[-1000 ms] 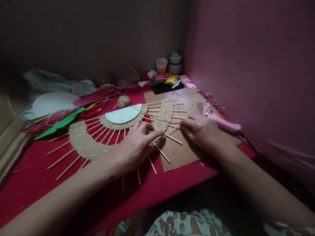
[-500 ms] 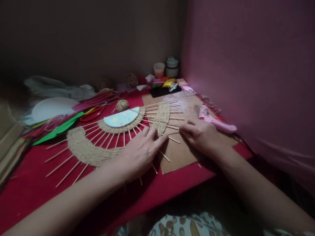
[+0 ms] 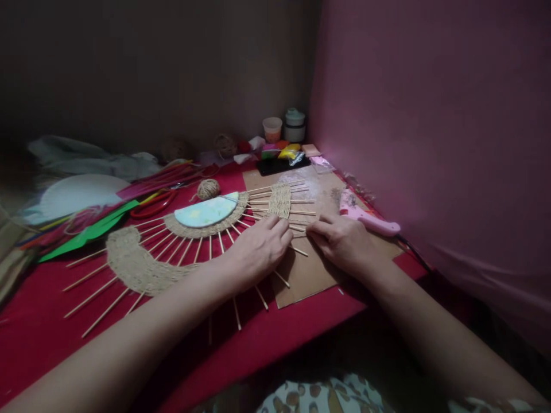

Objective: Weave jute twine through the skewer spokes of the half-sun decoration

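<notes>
Spreading across the red tabletop (image 3: 51, 338), your woven twine fan of wooden skewers (image 3: 142, 264) lies flat, its right end on a brown cardboard sheet (image 3: 314, 269). Your left hand (image 3: 258, 249) presses palm-down on the fan's right part, fingers loosely spread. Your right hand (image 3: 340, 238), just right of the fan, pinches skewer tips at its edge. Beyond that edge lies a pink glue gun (image 3: 365, 217). Behind the fan sits a twine ball (image 3: 208, 188).
</notes>
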The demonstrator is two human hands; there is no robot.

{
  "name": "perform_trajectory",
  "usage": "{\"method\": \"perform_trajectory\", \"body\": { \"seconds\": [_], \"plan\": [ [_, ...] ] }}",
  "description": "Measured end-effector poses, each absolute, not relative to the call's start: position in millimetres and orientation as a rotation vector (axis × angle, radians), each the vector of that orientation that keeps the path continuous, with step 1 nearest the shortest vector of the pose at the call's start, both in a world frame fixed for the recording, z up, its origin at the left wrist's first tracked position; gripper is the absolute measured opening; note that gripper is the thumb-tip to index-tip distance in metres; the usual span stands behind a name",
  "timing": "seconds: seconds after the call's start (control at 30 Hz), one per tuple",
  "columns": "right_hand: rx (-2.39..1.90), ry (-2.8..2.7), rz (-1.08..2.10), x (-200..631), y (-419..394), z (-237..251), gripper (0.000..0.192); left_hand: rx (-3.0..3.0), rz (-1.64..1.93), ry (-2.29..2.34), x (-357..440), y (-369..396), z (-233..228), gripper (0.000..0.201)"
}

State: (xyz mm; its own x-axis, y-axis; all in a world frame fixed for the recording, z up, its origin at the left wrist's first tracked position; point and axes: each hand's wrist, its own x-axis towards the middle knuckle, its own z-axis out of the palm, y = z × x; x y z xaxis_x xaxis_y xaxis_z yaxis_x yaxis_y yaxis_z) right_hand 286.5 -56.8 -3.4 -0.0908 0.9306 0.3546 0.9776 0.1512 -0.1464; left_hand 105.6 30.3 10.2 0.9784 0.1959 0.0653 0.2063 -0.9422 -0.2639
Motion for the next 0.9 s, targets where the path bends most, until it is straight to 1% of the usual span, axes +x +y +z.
{"method": "perform_trajectory", "body": {
  "seconds": [0.13, 0.3, 0.4, 0.53, 0.73, 0.8, 0.9],
  "plan": [
    [-1.789, -2.023, -0.15, 287.9, -59.5, -4.6, 0.018, -2.793, -0.1, -0.131, 106.1, 33.3, 6.0, 0.021],
    [-1.692, -1.927, -0.133, 290.5, -67.0, -7.8, 0.012, -2.862, -0.094, -0.124, 103.2, 34.2, 7.1, 0.022],
    [-1.69, -2.006, -0.102, 289.8, -72.6, -5.0, 0.016, -2.877, -0.103, -0.129, 98.8, 33.2, 9.5, 0.024],
    [-1.731, -2.127, -0.101, 288.5, -76.5, -0.2, 0.018, -2.849, -0.13, -0.117, 92.2, 31.5, 13.4, 0.021],
    [-1.746, -2.129, -0.01, 291.2, -74.7, 0.7, 0.021, -2.84, -0.145, -0.118, 83.6, 29.0, 16.1, 0.023],
    [-1.742, -2.134, -0.07, 292.7, -72.4, 0.5, 0.02, -2.859, -0.122, -0.11, 81.6, 27.4, 15.7, 0.023],
    [-1.735, -2.188, -0.272, 294.3, -65.7, 0.7, 0.018, -2.887, -0.103, -0.093, 80.4, 24.5, 14.5, 0.023]
  ]
}}
